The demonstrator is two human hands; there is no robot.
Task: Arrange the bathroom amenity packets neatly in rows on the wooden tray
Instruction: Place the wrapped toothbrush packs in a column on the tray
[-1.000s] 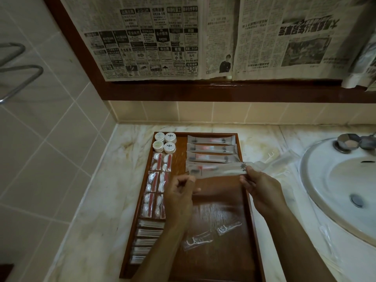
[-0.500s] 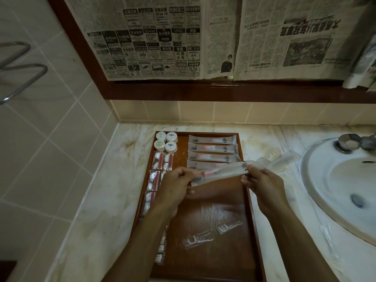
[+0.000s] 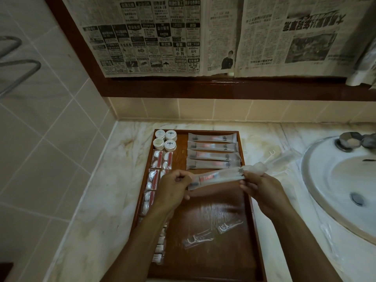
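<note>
A wooden tray [image 3: 211,261] lies on the marble counter. Both hands hold one long frosted toothbrush packet [image 3: 219,177] just above the tray's middle, tilted up to the right. My left hand [image 3: 173,190] pinches its left end and my right hand [image 3: 262,192] pinches its right end. Behind it, several like packets [image 3: 211,146] lie in a row stack at the tray's back right. Small round jars [image 3: 165,139] fill the back left corner, with cotton packets [image 3: 160,161] below them. Two clear floss-pick packets [image 3: 198,239] lie loose on the near part of the tray.
A white sink [image 3: 341,186] with a metal tap [image 3: 354,141] is on the right. More clear packets [image 3: 280,157] lie on the counter between tray and sink. Newspaper [image 3: 183,35] covers the mirror behind. Tiled wall and a metal rail [image 3: 18,68] stand on the left.
The left hand has taken hold of the packet's left end, and both hands have lifted it slightly, tilting its right end upward.
</note>
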